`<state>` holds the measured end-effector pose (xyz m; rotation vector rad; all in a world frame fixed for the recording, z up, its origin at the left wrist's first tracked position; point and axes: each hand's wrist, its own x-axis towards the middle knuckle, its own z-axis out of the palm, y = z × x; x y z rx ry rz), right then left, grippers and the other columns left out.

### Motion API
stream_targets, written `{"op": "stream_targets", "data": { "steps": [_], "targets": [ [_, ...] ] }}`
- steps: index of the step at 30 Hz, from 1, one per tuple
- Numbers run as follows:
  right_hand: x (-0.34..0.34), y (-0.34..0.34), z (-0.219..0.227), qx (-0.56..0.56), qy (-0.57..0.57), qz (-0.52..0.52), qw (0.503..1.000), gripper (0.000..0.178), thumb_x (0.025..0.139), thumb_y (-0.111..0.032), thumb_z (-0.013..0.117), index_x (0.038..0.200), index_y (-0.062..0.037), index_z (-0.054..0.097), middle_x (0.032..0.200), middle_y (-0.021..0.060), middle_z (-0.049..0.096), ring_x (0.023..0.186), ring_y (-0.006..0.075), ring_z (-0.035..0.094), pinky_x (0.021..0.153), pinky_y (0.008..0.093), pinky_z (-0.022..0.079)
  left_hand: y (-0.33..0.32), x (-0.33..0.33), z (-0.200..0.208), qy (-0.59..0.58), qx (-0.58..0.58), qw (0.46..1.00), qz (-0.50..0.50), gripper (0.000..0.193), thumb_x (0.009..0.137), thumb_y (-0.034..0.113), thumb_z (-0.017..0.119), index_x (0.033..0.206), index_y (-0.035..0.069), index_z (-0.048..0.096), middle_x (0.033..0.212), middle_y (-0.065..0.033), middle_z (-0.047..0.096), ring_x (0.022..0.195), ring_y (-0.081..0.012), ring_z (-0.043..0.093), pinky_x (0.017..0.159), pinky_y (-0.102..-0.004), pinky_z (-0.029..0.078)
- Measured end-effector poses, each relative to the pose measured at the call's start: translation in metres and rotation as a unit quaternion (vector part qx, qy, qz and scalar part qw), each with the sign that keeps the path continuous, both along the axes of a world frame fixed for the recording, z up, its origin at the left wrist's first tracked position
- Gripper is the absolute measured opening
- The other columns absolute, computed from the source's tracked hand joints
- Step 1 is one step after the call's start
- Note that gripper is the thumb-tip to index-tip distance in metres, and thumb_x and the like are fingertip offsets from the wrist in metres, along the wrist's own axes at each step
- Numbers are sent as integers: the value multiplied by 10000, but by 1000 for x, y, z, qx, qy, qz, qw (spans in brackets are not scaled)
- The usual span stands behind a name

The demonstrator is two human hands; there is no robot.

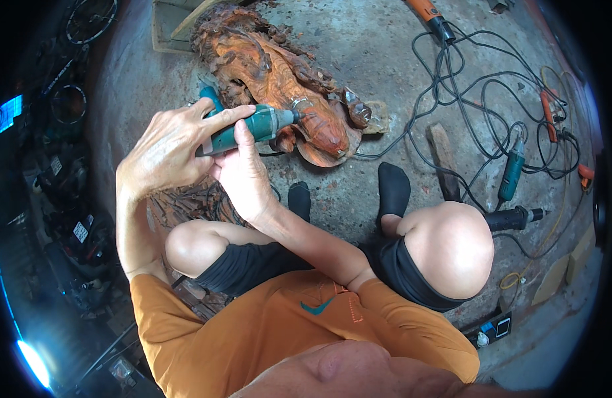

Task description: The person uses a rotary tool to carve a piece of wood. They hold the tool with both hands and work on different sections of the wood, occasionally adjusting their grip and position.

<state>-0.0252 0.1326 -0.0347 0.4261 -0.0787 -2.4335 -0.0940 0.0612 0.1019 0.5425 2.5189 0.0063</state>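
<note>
Our left hand [172,144] and right hand [243,178] grip a rotary tool [262,123] (aimed at the carving [278,78]); likely shaping, we next need steady pressure.

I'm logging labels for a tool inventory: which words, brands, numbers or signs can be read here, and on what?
None can be read clearly.
Held green power tool: any lettering is too small or covered.
Green power tool on the floor: any lettering is too small.
Orange shirt: red marks, too small; the teal curve shows no letters.
White plate at left: dark marks, too blurred.
</note>
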Motion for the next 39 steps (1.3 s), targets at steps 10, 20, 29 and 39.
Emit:
{"op": "stream_targets", "data": {
  "steps": [10,20,29,39],
  "targets": [
    [-36,16,2,-56,-23,-48,997,796,891,-655,491,1408,-80,303,1372,86,398,1282,209,405,1075,389,361,29,-60,-3,-79,-31,994,-75,964,482,68,823,1379,246,517,883,-148,583,718,-293,623,660,-425,462],
    [-46,16,-1,-72,-45,-80,993,738,889,-629,525,1378,-110,333,1323,53,424,1212,184,441,1063,382,381,31,-78,-14,-78,-30,991,-109,885,476,61,806,1321,187,574,827,-105,641,719,-275,639,666,-389,510],
    [-52,14,-8,-78,-48,-97,991,726,902,-630,493,1381,-111,325,1332,59,420,1237,189,427,1048,390,404,29,-90,-26,-93,-37,986,-134,889,473,58,776,1325,206,571,749,-113,639,694,-298,634,629,-405,493],
    [-65,16,-15,-119,-66,-134,982,729,908,-626,472,1393,-100,335,1368,90,415,1280,235,427,1092,452,382,53,-111,-25,-91,-72,973,-197,905,472,62,792,1336,203,565,676,-132,644,669,-294,632,627,-381,480]
  ]
}}
